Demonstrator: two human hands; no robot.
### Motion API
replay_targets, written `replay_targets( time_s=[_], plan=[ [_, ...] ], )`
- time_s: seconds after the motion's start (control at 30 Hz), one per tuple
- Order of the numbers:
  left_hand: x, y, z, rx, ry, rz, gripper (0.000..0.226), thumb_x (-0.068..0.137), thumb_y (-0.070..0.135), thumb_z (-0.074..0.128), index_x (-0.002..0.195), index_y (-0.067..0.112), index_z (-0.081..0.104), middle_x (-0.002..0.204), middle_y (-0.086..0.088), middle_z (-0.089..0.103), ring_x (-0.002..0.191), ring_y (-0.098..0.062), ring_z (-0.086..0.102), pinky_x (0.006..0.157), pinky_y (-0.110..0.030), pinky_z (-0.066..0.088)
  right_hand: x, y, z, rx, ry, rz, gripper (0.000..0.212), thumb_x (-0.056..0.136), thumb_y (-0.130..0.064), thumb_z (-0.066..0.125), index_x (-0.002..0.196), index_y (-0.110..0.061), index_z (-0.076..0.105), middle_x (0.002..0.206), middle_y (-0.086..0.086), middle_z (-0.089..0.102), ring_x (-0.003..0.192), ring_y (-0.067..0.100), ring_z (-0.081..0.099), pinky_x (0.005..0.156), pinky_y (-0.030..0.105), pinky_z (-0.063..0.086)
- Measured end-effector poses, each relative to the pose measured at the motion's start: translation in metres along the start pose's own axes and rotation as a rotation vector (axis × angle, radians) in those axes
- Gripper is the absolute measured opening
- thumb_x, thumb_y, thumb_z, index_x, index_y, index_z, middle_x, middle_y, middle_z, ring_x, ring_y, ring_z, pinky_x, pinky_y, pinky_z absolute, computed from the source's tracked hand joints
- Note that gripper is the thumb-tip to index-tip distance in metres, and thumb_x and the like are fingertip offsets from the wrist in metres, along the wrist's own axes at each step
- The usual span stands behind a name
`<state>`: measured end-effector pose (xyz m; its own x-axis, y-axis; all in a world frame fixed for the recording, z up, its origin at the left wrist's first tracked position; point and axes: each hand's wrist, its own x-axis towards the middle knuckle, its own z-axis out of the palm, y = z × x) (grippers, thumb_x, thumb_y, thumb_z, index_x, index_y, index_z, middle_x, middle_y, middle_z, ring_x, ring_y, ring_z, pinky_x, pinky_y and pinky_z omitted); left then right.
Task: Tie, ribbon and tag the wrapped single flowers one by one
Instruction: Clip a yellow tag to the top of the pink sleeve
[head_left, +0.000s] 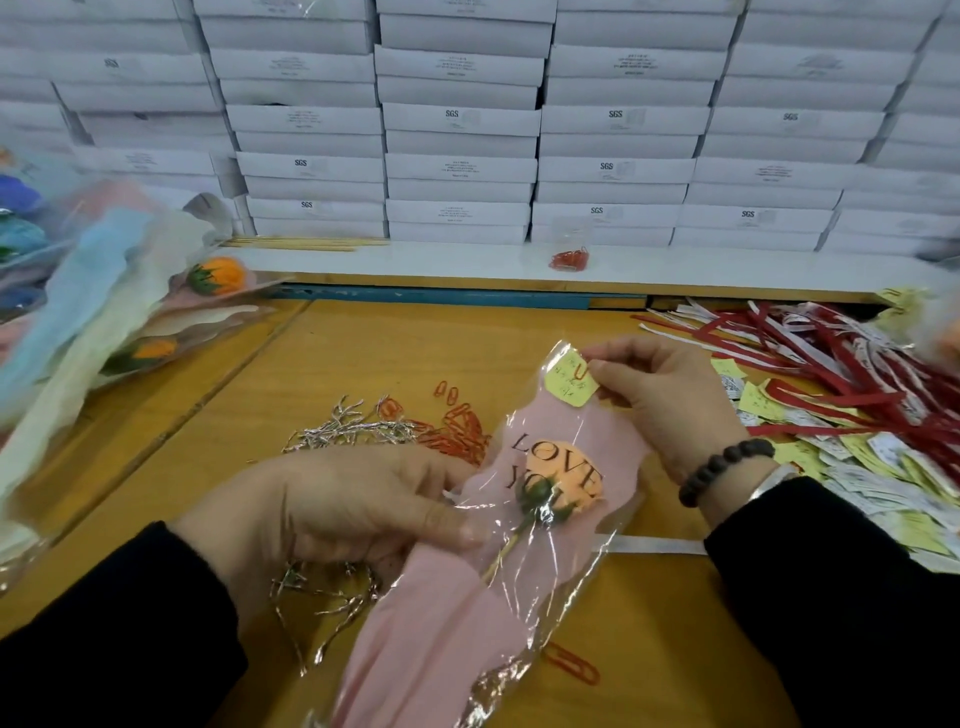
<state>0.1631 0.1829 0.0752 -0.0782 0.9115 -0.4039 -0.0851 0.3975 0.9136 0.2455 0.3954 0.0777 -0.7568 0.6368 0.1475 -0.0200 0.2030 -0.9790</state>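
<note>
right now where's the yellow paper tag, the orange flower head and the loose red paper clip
yellow paper tag (569, 387), head view, tag's middle
orange flower head (569, 475), head view, petals
loose red paper clip (574, 667), head view, wire loop

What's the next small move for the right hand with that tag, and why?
Probably push the paper clip fully down. The right hand pinches it at the top edge of the wrapper, over the yellow tag, while the left hand steadies the wrapped flower.
</note>
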Motion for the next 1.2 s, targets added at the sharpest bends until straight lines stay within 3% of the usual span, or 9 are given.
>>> replay_targets(
  time_s=[0.13, 0.27, 0.37, 0.47, 0.53, 0.67, 0.83, 0.97, 1.2],
  plan=[
    [0.006, 0.003, -0.001, -0.119, 0.064, 0.092, 0.034, 0.076, 0.000, 0.062, 0.109, -0.005, 0.060, 0.095, -0.014, 0.069, 0.080, -0.021, 0.069, 0.069, -0.028, 0.058, 0.004, 0.004, 0.001, -0.240, 0.119, -0.153, 0.012, 0.089, -0.020, 0.057, 0.097, -0.028, 0.062, 0.097, -0.010, 0.061, 0.089, 0.001, 0.055, 0.078, 0.019, 0.046],
    [0.006, 0.006, -0.009, -0.209, 0.285, 0.174, 0.040, 0.071, 0.007, 0.069, 0.107, -0.006, 0.060, 0.088, -0.016, 0.071, 0.070, -0.020, 0.070, 0.058, -0.025, 0.057, -0.006, -0.008, 0.006, -0.307, 0.301, -0.386, 0.008, 0.089, -0.024, 0.054, 0.082, -0.027, 0.055, 0.089, -0.005, 0.057, 0.075, -0.004, 0.050, 0.061, 0.007, 0.036],
    [0.010, 0.004, -0.014, -0.296, 0.528, 0.238, 0.038, 0.069, 0.005, 0.066, 0.105, -0.005, 0.062, 0.087, -0.018, 0.072, 0.067, -0.021, 0.070, 0.054, -0.024, 0.056, -0.018, -0.021, 0.017, -0.272, 0.000, -0.258, 0.025, 0.091, -0.026, 0.052, 0.069, -0.017, 0.058, 0.066, 0.000, 0.062, 0.051, 0.005, 0.052, 0.054, 0.019, 0.045],
    [0.014, 0.003, -0.018, -0.340, 0.719, 0.329, 0.036, 0.066, 0.005, 0.063, 0.102, -0.003, 0.062, 0.083, -0.014, 0.072, 0.067, -0.020, 0.069, 0.055, -0.026, 0.058, -0.035, -0.030, 0.030, -0.349, -0.485, -0.005, 0.036, 0.092, -0.034, 0.052, 0.065, -0.012, 0.061, 0.056, 0.000, 0.062, 0.033, 0.005, 0.045, 0.039, 0.016, 0.039],
    [0.015, 0.002, -0.019, -0.343, 0.823, 0.371, 0.025, 0.074, 0.002, 0.063, 0.099, 0.000, 0.062, 0.081, -0.013, 0.073, 0.067, -0.020, 0.069, 0.058, -0.029, 0.058, -0.042, -0.033, 0.035, -0.398, -0.628, 0.056, 0.042, 0.089, -0.044, 0.053, 0.066, -0.010, 0.063, 0.054, 0.000, 0.063, 0.033, 0.006, 0.044, 0.036, 0.015, 0.036],
    [0.018, 0.002, -0.019, -0.363, 1.027, 0.438, 0.020, 0.083, 0.000, 0.061, 0.102, 0.005, 0.061, 0.091, -0.015, 0.072, 0.078, -0.025, 0.069, 0.073, -0.040, 0.054, -0.045, -0.038, 0.033, -0.515, -0.732, 0.093, 0.044, 0.083, -0.049, 0.058, 0.070, -0.008, 0.067, 0.050, -0.004, 0.061, 0.032, 0.003, 0.044, 0.035, 0.013, 0.035],
    [0.018, 0.004, -0.015, -0.394, 1.165, 0.569, 0.010, 0.087, 0.003, 0.058, 0.092, 0.011, 0.059, 0.075, -0.001, 0.072, 0.063, -0.011, 0.069, 0.052, -0.022, 0.053, -0.046, -0.042, 0.031, -0.688, -0.817, 0.053, 0.041, 0.074, -0.054, 0.064, 0.075, -0.013, 0.062, 0.054, -0.007, 0.048, 0.042, 0.003, 0.041, 0.041, 0.016, 0.035],
    [0.017, 0.007, -0.012, -0.429, 1.254, 0.654, 0.010, 0.088, 0.003, 0.057, 0.094, 0.011, 0.059, 0.075, -0.002, 0.071, 0.059, -0.010, 0.068, 0.049, -0.019, 0.052, -0.045, -0.050, 0.027, -0.648, -0.866, 0.030, 0.040, 0.072, -0.051, 0.068, 0.083, -0.012, 0.064, 0.050, -0.011, 0.047, 0.035, 0.000, 0.040, 0.037, 0.013, 0.034],
    [0.018, 0.007, -0.010, -0.440, 1.290, 0.713, 0.012, 0.091, 0.006, 0.054, 0.102, 0.011, 0.057, 0.086, -0.002, 0.070, 0.072, -0.011, 0.068, 0.066, -0.026, 0.052, -0.046, -0.046, 0.026, -0.775, -0.712, -0.064, 0.012, 0.082, -0.024, 0.068, 0.090, -0.020, 0.060, 0.066, -0.010, 0.060, 0.047, -0.001, 0.050, 0.037, 0.011, 0.035]
  ],
)
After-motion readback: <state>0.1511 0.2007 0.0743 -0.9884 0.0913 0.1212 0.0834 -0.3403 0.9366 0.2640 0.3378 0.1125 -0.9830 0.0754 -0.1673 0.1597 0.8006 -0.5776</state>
